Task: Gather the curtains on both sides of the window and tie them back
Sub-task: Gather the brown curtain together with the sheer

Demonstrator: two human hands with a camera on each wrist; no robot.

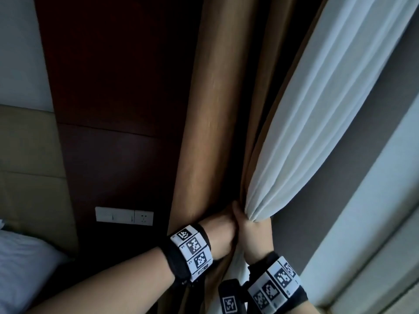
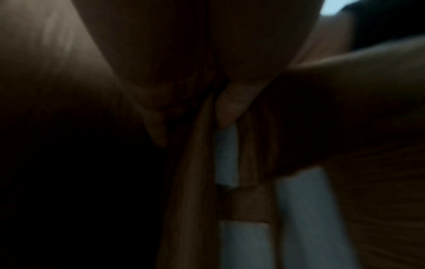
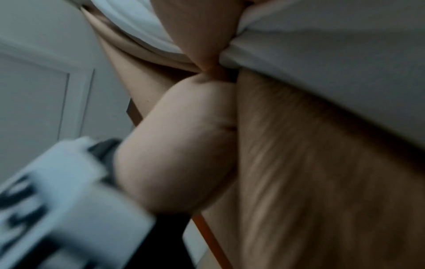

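Note:
A brown curtain (image 1: 213, 109) hangs in the middle of the head view, with a white sheer curtain (image 1: 317, 109) to its right. Both are pulled into one bundle low down. My left hand (image 1: 221, 232) reaches round the brown folds from the left, and its fingers are hidden behind the cloth. My right hand (image 1: 254, 234) presses against it and grips the gathered sheer where it narrows. The left wrist view is dark and shows brown folds (image 2: 195, 182), sheer strips (image 2: 306, 209) and curled fingers (image 2: 232, 105). The right wrist view shows the sheer (image 3: 333, 45), the brown cloth (image 3: 322, 182) and my left hand (image 3: 179, 154).
A dark wood wall panel (image 1: 118, 98) stands left of the curtains and carries a white switch and socket plate (image 1: 124, 215). Further left are a padded headboard (image 1: 29, 166) and a white pillow (image 1: 22, 268). The pale window frame (image 1: 374, 223) runs down the right.

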